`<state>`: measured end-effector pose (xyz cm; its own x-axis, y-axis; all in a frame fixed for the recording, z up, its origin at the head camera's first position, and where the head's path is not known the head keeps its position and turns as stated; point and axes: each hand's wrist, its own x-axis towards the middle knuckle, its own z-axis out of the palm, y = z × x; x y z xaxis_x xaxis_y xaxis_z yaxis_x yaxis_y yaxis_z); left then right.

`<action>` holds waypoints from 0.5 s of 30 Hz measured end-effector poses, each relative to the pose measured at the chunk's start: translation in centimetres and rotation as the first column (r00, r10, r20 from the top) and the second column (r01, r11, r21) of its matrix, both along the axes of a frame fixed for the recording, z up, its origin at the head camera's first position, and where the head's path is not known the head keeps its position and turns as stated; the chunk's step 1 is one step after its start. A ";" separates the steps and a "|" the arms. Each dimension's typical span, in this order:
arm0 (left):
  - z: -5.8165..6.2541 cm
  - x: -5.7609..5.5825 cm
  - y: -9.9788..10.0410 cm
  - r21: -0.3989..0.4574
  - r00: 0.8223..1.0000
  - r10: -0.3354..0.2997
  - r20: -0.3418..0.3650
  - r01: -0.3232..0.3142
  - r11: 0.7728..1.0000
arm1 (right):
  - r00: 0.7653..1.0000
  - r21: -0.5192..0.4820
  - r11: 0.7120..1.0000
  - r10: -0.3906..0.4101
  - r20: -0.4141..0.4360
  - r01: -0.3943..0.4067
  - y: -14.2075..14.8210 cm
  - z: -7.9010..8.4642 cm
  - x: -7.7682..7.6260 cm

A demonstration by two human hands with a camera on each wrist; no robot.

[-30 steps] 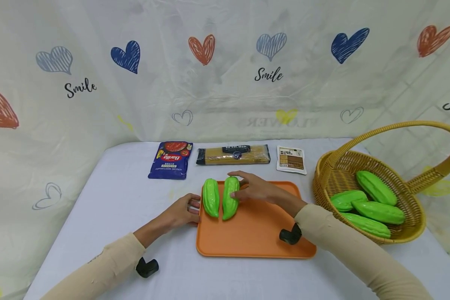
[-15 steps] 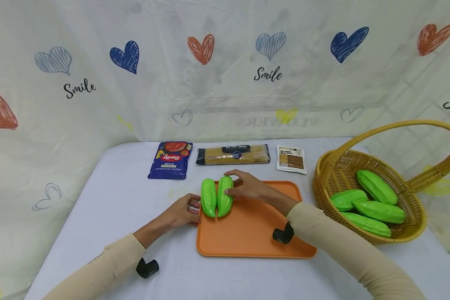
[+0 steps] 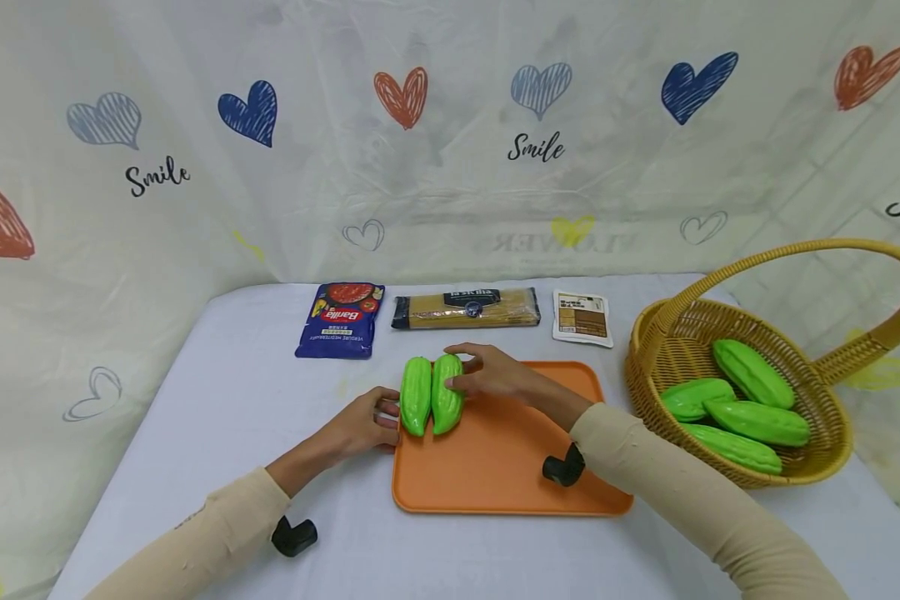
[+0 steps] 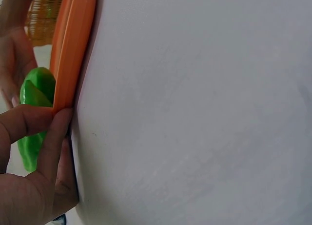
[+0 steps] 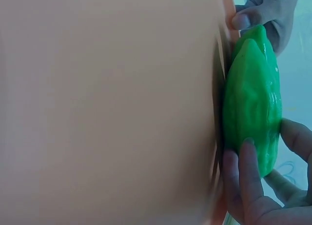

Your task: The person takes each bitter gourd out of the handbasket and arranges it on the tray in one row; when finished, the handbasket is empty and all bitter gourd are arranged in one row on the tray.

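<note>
Two bright green, ridged bitter melons lie side by side at the left end of an orange tray (image 3: pixel 495 475). My right hand (image 3: pixel 501 373) holds the right bitter melon (image 3: pixel 446 408), with fingers and thumb around its sides in the right wrist view. The left bitter melon (image 3: pixel 416 392) lies close against it, near the tray's left rim. That rim is pinched by my left hand (image 3: pixel 356 425); in the left wrist view the thumb lies on one side of the tray edge (image 4: pixel 75 49) and a finger on the other.
A wicker basket (image 3: pixel 648 350) with a tall handle stands at right, holding several more bitter melons (image 3: pixel 757 423). Behind the tray lie a blue sauce pouch (image 3: pixel 341 323), a spaghetti pack (image 3: pixel 468 309) and a small white packet (image 3: pixel 582 318). A white cloth (image 3: pixel 232 400) covers the table.
My right hand has moved left with its bitter melon, bringing it up beside the other one. The left bitter melon has shifted slightly left. My left hand has stayed on the tray rim.
</note>
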<state>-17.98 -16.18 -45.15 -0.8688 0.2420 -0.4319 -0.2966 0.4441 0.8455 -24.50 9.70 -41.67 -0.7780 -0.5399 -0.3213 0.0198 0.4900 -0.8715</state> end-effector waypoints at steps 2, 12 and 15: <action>0.1 0.0 0.0 0.006 1.000 0.002 0.000 -0.002 1.000 | 1.000 0.012 1.000 0.000 -0.015 0.000 0.1 0.1 0.0; 0.1 0.0 0.0 0.005 1.000 -0.001 0.002 0.001 1.000 | 1.000 0.031 1.000 0.002 -0.007 -0.002 0.2 -0.1 0.0; 0.2 0.1 0.0 0.003 1.000 0.000 0.000 0.000 1.000 | 1.000 0.030 1.000 0.000 -0.007 0.000 0.3 0.1 0.1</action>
